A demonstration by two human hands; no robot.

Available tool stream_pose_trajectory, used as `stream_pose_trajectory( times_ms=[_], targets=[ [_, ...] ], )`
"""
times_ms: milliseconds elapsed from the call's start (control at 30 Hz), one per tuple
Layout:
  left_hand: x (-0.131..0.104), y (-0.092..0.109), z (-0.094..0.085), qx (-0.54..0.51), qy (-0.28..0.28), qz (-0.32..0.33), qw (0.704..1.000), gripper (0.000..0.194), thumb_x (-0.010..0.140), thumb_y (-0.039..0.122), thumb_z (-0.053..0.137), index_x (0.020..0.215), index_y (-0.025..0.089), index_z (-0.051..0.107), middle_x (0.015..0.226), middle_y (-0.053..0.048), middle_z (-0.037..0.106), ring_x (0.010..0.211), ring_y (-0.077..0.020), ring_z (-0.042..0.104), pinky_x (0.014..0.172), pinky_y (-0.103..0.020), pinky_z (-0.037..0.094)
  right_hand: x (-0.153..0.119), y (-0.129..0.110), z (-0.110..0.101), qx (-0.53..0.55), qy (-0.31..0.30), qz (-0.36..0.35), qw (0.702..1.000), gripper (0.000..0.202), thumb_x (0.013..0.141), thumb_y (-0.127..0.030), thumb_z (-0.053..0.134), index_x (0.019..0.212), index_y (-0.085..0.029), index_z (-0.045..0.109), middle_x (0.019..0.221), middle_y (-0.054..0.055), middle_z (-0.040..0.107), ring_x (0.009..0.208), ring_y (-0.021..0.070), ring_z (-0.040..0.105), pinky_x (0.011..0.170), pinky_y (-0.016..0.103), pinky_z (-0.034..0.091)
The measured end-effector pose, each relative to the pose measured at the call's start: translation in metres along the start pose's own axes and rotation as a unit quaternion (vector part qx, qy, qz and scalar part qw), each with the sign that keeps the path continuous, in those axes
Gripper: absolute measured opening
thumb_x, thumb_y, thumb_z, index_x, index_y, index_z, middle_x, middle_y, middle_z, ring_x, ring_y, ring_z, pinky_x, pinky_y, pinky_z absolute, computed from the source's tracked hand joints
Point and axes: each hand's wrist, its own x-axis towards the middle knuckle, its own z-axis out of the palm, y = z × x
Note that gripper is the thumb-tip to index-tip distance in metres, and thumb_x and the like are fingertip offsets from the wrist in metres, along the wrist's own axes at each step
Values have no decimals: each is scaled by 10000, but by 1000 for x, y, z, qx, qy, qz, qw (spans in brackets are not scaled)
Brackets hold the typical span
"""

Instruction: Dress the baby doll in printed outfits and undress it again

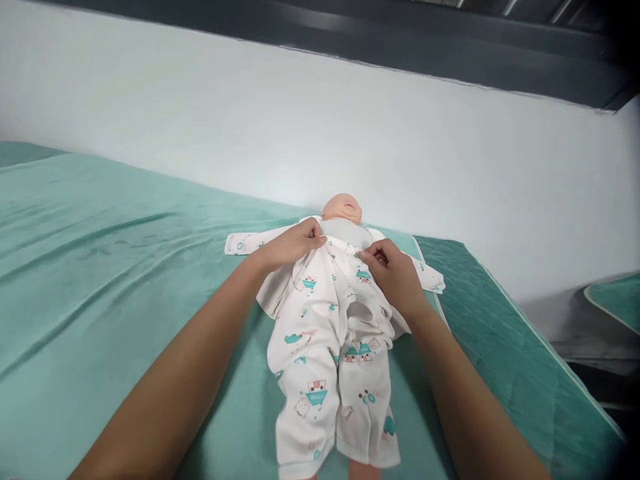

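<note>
A baby doll (343, 207) lies on its back on a green sheet, its head toward the wall. White trousers (310, 340) with teal boat prints cover its legs and reach up over its belly; a hole shows at the crotch. Under them lies a white top (253, 241), its sleeves spread to both sides. My left hand (300, 241) pinches the trousers' waistband at its left end. My right hand (387, 263) has its fingers closed on the same waistband at the right. The doll's feet are cut off by the lower frame edge.
The green sheet (125, 293) spreads over the bed, with wrinkles at the left. A darker quilted mat (500, 333) shows at the right, ending at a slanted edge. Behind the doll stands a white wall (280, 127) with a dark ledge (350, 33) above it.
</note>
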Motion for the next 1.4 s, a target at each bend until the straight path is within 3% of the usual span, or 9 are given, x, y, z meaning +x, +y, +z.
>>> stream_pose_trajectory(
  times_ms=[200,433,700,833,933,1033,1100,1200,1400],
  targets=[
    [13,-24,5,-177,22,-84,980,312,784,433,696,773,207,481,722,17,462,607,-119,377,566,-253,274,31,17,7,16,-20,66,997,284,858,-514,602,774,-249,542,606,-45,475,588,149,414,576,295,327],
    [11,-24,12,-263,59,-116,956,313,747,411,742,780,204,510,673,36,505,562,-104,423,553,-242,327,32,26,14,158,-32,116,980,332,813,-573,650,801,-248,584,623,-39,497,569,138,408,528,277,330],
    [4,-16,-12,-112,7,-76,991,226,767,390,683,876,194,718,789,-34,653,635,-138,511,598,-279,369,15,15,-2,171,-73,120,975,288,812,-497,687,814,-225,594,693,-29,533,614,123,436,544,259,325],
    [0,-14,-28,-76,-69,-79,992,200,723,326,695,871,200,741,742,-36,650,630,-153,527,596,-290,377,12,17,-2,125,-34,81,988,274,838,-491,656,801,-231,578,703,-25,510,641,133,433,581,270,355],
    [-2,-12,-32,-64,-107,-69,990,160,697,277,696,833,200,731,798,-38,665,695,-171,560,622,-291,398,12,19,1,104,-15,23,994,243,866,-459,627,791,-233,577,877,11,574,760,156,495,684,293,409],
    [-1,-11,-28,-41,-76,-39,996,87,726,257,673,785,202,703,792,-23,646,716,-166,553,644,-289,396,14,22,2,105,-22,-7,994,239,889,-433,600,762,-231,586,1010,29,604,891,183,533,791,312,425],
    [0,-12,-24,-49,-45,-29,997,76,751,269,666,786,203,681,785,-16,628,711,-158,541,648,-288,386,13,24,3,119,-24,17,992,228,898,-436,586,796,-235,615,986,23,626,898,189,543,804,313,424],
    [3,-16,-18,-101,-22,-48,994,123,781,320,671,795,205,629,710,6,558,628,-132,484,594,-272,339,12,25,5,125,4,72,990,240,887,-467,596,864,-237,661,864,7,629,823,182,536,744,301,418],
    [11,-27,-5,-119,54,-55,990,189,809,361,661,801,212,545,672,27,489,568,-116,407,556,-263,294,21,28,10,111,52,105,987,285,867,-500,601,776,-230,619,699,-28,515,672,144,441,614,277,347]
  ],
)
